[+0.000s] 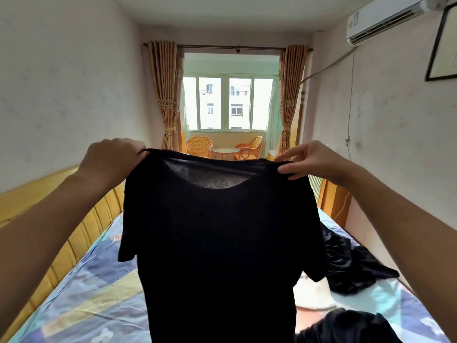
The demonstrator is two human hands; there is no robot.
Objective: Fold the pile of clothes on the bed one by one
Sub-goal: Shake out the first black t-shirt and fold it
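left hand [112, 159] fingers gripping shirt [217, 243] left shoulder | right hand [314, 160] fingers pinching right shoulder | shirt hanging spread above bed [99, 288] | dark clothes [351, 266] lying on bed at right

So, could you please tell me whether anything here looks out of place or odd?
Nothing looks damaged. The black T-shirt hangs straight between the left hand and right hand. Other dark clothes lie crumpled, unfolded, on the bed.
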